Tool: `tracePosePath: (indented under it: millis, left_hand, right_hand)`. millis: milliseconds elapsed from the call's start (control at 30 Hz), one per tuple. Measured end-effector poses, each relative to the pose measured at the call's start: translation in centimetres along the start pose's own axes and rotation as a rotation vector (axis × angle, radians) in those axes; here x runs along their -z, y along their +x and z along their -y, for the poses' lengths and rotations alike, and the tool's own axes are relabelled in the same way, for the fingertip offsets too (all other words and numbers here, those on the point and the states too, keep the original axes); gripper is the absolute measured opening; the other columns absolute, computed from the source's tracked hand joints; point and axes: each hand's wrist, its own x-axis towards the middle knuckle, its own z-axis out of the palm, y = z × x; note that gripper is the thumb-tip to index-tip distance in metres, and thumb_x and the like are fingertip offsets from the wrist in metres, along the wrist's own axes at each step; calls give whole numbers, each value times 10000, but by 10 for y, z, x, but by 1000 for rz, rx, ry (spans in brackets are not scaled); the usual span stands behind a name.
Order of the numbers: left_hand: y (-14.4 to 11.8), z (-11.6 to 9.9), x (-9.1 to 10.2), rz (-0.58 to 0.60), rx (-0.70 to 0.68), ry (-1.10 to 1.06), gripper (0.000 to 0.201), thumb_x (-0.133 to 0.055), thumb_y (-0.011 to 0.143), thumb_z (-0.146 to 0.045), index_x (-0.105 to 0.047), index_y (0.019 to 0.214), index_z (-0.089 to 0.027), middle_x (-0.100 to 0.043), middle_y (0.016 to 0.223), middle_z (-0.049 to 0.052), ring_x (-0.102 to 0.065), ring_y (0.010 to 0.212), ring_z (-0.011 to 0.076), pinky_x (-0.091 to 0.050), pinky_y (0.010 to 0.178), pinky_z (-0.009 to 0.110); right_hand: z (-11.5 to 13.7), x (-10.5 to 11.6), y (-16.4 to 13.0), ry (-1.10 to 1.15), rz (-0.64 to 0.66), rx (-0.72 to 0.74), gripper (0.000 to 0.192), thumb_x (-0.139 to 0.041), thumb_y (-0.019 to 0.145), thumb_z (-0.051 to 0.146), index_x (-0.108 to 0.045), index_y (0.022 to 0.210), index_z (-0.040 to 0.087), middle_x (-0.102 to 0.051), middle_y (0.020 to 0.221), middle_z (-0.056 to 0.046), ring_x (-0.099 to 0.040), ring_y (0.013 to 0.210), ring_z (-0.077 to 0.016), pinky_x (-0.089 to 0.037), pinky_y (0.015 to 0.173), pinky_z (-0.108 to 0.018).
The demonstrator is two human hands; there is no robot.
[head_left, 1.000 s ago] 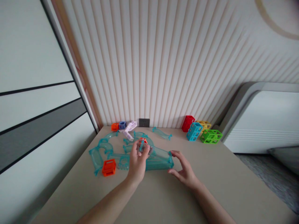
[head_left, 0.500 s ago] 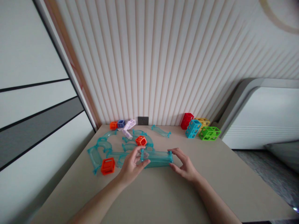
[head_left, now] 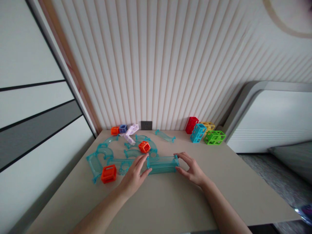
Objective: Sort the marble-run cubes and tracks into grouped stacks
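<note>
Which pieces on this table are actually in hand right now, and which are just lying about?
In hand:
- straight teal tube, flat on the table
- left hand at its left end
- right hand at its right end

Lying about:
- curved teal track pieces
- orange cube
- second orange cube
- red, blue, yellow, green frames by the wall
- lilac pieces

A beige table [head_left: 170, 201] carries teal track pieces [head_left: 102, 154] and orange cubes [head_left: 108, 174] towards its left edge; red, blue, yellow and green lattice cubes [head_left: 203, 132] crowd its far right corner.
</note>
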Motion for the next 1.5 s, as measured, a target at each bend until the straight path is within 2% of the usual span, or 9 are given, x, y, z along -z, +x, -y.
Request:
tracePosePath:
  millis: [133,300,533,767,967,1133,1333,1500]
  left_hand:
    - [0,3,3,27,16,-2,593,-555,984,-338,-332,1529,-270,-657,1306,107,-647,1218,235,-549,1024,382]
    - [-2,5,2,101,42,3,567,-572,967,-362,-390,1498,-280,-652,1298,104,-648,1214,251,-555,1015,400]
    - [-3,5,0,138,69,-10,594,-592,951,-318,-369,1501,-290,-653,1318,93,-652,1215,242,-551,1021,401]
    - [-7,11,-2,180,96,-37,642,-606,951,-301,-315,1523,-306,-603,1423,102,-641,1246,244,-542,1038,417]
    - [-7,11,-4,177,119,-68,627,-616,944,-262,-341,1507,-291,-622,1400,103,-664,1206,243,-558,1015,420]
    - [-6,10,-4,155,120,-77,620,-631,931,-269,-368,1493,-288,-632,1389,96,-692,1150,236,-585,975,405]
    - [-6,9,-4,155,144,-107,607,-627,930,-270,-381,1485,-291,-665,1338,91,-725,1060,224,-605,928,398]
    - [-8,12,-7,142,137,-122,657,-634,923,-243,-338,1506,-307,-644,1366,94,-713,1090,222,-593,946,402]
  right_hand:
    - [-3,0,1,0,46,-11,400,-626,939,347,-578,1303,189,-647,1212,-155,-632,1111,-281,-508,981,-428]
    - [-6,1,0,13,78,-22,403,-621,944,362,-574,1305,189,-632,1246,-161,-623,1148,-284,-498,1015,-435]
    - [-6,1,0,9,94,-35,382,-609,946,365,-582,1283,185,-633,1239,-162,-626,1143,-286,-506,1007,-436]
    - [-5,2,1,8,101,-48,357,-621,929,363,-606,1228,167,-655,1193,-164,-644,1095,-282,-516,983,-428]
    - [-6,2,1,13,121,-97,385,-619,932,396,-608,1243,170,-672,1151,-140,-649,1024,-259,-531,930,-402]
    - [-9,1,0,26,165,-126,516,-648,922,435,-557,1356,171,-676,1152,-134,-646,998,-252,-530,918,-397]
    - [-11,-1,0,53,166,-150,454,-682,904,482,-624,1239,181,-684,1115,-119,-651,993,-248,-533,904,-374]
    - [-8,0,1,58,162,-162,488,-678,895,532,-633,1230,180,-689,1096,-117,-653,983,-249,-533,903,-379]
